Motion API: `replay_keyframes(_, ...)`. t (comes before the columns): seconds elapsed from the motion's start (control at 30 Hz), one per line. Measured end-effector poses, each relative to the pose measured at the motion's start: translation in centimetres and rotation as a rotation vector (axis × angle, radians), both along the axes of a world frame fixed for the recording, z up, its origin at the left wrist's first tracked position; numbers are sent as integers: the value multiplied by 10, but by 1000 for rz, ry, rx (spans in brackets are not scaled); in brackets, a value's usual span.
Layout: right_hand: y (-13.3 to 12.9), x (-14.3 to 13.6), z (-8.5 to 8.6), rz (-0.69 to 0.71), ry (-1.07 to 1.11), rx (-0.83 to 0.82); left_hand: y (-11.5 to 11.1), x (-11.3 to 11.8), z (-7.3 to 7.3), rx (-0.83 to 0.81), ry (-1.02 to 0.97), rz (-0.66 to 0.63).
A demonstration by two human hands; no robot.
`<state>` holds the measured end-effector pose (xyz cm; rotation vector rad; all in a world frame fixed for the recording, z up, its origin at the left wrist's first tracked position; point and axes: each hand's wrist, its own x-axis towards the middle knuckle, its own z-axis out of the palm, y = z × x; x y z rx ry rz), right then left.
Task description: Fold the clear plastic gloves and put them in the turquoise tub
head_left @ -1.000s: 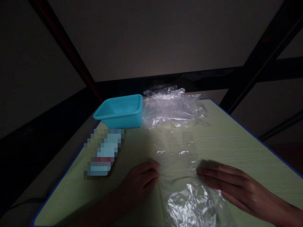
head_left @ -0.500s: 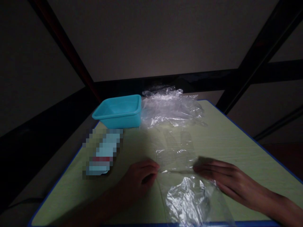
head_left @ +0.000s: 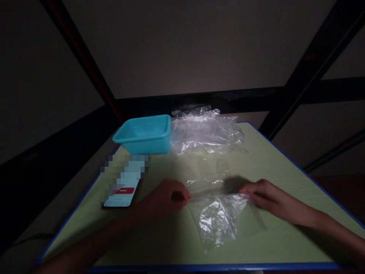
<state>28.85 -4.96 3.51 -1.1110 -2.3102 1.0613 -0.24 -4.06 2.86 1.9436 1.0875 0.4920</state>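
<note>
A pale green tabletop (head_left: 285, 198) with a blue rim is spread beneath both hands, and the dim room is closed off beyond them by a dark-framed wall (head_left: 182, 49). Well ahead of the left hand (head_left: 173, 196) a turquoise basin (head_left: 148, 145) is set; a heap of crumpled clear bags (head_left: 207, 131) is piled beside it, ahead of the space between the hands. To the left of the left hand a phone (head_left: 125, 196) is laid, its screen lit and partly blurred out.

Half a second ago the right hand (head_left: 253, 192) was held with fingers stretched flat; now its fingers are bent in and closed on the bag's edge. The near end of the clear plastic bag (head_left: 218, 220), then run out past the tabletop's near rim, has been drawn up onto the green surface.

The bag is held between the two hands, one side being pinched by the left fingertips as well. Its upper edge is stretched crosswise from hand to hand, and its loose, wrinkled end is pointed back toward the person. Its long axis cannot be told, being lost in the creases.
</note>
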Motion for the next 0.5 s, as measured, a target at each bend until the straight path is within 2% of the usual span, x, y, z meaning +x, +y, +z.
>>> replay_keyframes(0.23, 15, -9, -7, -98, 142, -192, 13, 4, 3, -277, 8, 50)
replay_keyframes(0.5, 17, -19, -11, -251, 184, -208, 16, 7, 4, -276, 9, 73)
